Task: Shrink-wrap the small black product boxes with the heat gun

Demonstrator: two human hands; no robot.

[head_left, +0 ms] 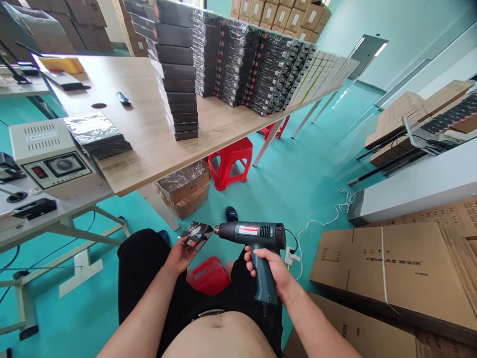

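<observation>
A dark grey heat gun is gripped by its handle in my right hand, its nozzle pointing left. My left hand holds a small black printed box by its near left edge, tilted over my lap. The nozzle tip is right beside the box's right edge; whether they touch I cannot tell. Up on the wooden table, tall stacks of black boxes stand, many wrapped in clear film. Another film-wrapped bundle lies near the table's left corner.
A beige machine with a dial stands at left. Red stools and a wrapped carton are under the table. Large cardboard cartons fill the lower right. A white cable with a plug runs across the floor.
</observation>
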